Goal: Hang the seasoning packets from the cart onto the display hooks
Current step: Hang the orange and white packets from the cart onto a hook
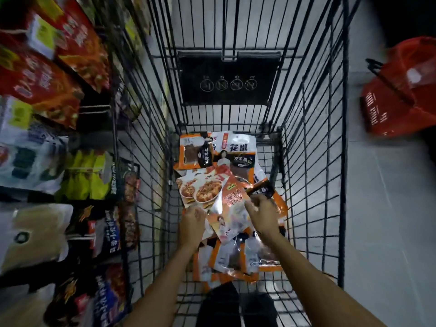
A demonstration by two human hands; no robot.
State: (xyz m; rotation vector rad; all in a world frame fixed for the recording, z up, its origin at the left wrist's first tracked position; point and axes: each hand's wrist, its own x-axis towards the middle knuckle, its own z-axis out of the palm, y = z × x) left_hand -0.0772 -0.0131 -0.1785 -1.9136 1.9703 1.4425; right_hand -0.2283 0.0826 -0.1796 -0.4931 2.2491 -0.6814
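Both my arms reach down into the cart (pixel 311 147), where the seasoning packets (pixel 236 152) lie in a loose heap on its wire floor, flat and overlapping. The one that matters is the silver-and-orange packet (pixel 230 208) on top, lying right between my hands. Its long axis runs away from me and leans a little to the right. My left hand (pixel 192 220) sits at its left edge, knuckles up and fingers bent down onto the heap; whether they have pinched the packet I cannot tell. My right hand (pixel 262 211) is at its right edge, fingers curled round the near end of a small dark packet (pixel 259 191) that sticks out ahead of them. The display (pixel 87 173) of hung packets is beside the cart on my left, so I judge the left hand is the nearer for carrying a packet across, top end leading.
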